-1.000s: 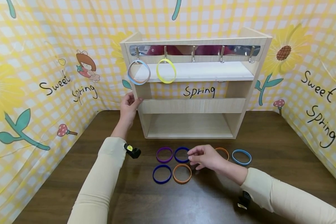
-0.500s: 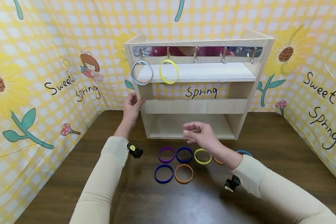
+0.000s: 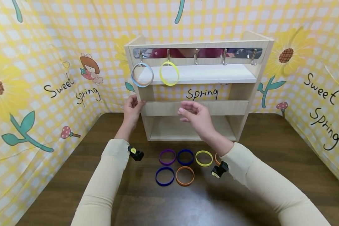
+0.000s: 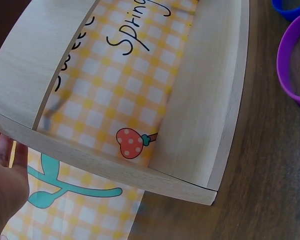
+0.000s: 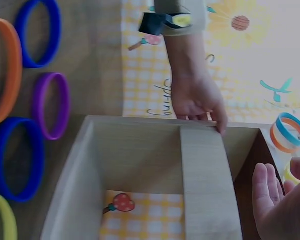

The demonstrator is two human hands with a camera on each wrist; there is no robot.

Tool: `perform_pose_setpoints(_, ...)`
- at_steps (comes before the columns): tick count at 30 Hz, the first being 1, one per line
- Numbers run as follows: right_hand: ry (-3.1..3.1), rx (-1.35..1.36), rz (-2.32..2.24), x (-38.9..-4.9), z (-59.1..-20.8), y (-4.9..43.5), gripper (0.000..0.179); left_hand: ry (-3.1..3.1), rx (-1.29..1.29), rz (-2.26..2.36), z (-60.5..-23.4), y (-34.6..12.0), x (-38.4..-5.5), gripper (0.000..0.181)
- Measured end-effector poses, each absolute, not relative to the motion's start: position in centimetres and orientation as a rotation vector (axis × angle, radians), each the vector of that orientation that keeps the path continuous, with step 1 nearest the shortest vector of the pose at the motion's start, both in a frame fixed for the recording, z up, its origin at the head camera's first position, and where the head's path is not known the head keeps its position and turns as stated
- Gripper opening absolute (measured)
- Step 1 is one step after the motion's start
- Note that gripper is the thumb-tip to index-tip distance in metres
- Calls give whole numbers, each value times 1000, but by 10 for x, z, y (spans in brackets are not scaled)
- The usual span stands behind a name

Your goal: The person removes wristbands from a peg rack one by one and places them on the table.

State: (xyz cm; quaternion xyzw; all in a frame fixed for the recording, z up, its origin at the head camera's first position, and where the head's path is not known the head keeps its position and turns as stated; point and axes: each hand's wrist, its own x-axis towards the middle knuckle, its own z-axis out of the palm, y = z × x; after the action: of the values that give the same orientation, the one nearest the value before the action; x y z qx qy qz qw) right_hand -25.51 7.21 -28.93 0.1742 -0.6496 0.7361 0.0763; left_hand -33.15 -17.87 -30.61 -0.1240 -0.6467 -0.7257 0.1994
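My left hand [image 3: 132,110] holds the left side panel of a pale wooden shelf [image 3: 169,108], thumb on its front edge and fingers behind. My right hand [image 3: 199,119] is raised in front of the shelf's middle board, fingers loosely bent and nothing between them. From the leftmost hook hang a light blue wristband [image 3: 133,80] and an orange wristband [image 5: 279,142]. A yellow wristband [image 3: 169,84] hangs on the second hook. Below my right hand, on the table, lie purple [image 3: 167,164], dark blue [image 3: 185,164], yellow [image 3: 204,165] and orange wristbands [image 3: 185,184].
A metal hook strip [image 3: 197,53] runs along the shelf's top; its three right hooks carry nothing. Another blue wristband [image 3: 165,185] lies at the front left of the dark wooden table [image 3: 147,207]. A second orange wristband [image 3: 217,160] is partly behind my right wrist. Checked cloth [image 3: 73,37] surrounds the table.
My right hand has risen from beside the wristbands on the table to the shelf's front, uncovering the yellow one. My right arm now hides the light blue one. My left hand stays put.
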Motion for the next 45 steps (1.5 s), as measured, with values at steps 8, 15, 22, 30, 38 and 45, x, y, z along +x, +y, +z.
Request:
perform_pose_setpoints(8,-1826,456,2228,-266,-263,62,33,-1791,-368,-2029,-311,-181,-338,20)
perform_pose_setpoints(15,-1763,395,2253,-276,-249,56,29,-1780,-353,-2009,-324,-185,-353,19)
perform_pose_setpoints(22,-1721,327,2298,-284,-238,54,28,-1791,-358,-1978,-325,-184,-354,24)
perform_pose_setpoints(30,-1735,278,2342,-288,-228,47,32,-1812,-371,-2002,-321,-186,-350,25)
perform_pose_setpoints(38,-1715,229,2384,-290,-224,42,30,-1832,-383,-1986,-309,-180,-331,24)
perform_pose_setpoints(45,-1718,221,2382,-290,-223,39,22,-1815,-382,-2001,-308,-180,-331,22)
